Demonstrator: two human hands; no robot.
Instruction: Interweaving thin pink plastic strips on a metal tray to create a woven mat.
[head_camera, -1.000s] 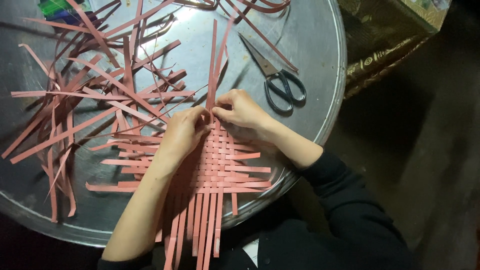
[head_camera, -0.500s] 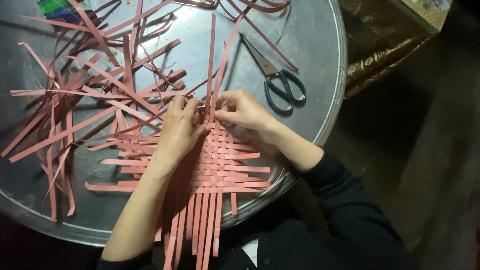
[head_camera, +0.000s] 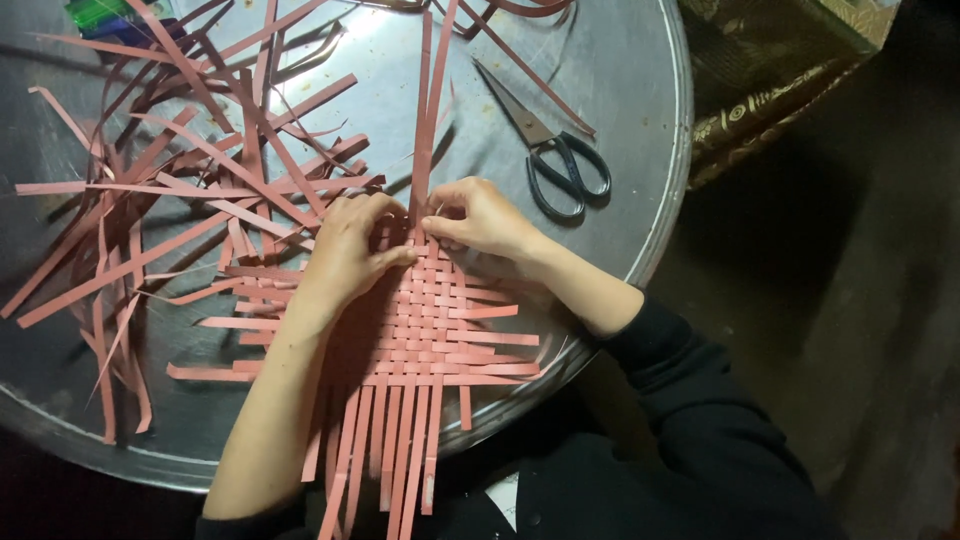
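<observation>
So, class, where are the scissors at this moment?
In the head view, the scissors lie on the round metal tray, toward its right rim, just beyond the right hand and apart from the woven pink strips.

The big round tray (head_camera: 640, 150) is bare grey metal, dully glossy and scuffed. The flat pink strips (head_camera: 425, 330) woven on it look like matt, smooth paper. Near the tray's right edge, the scissors (head_camera: 555, 150) have steel blades and glossy black handles.
</observation>
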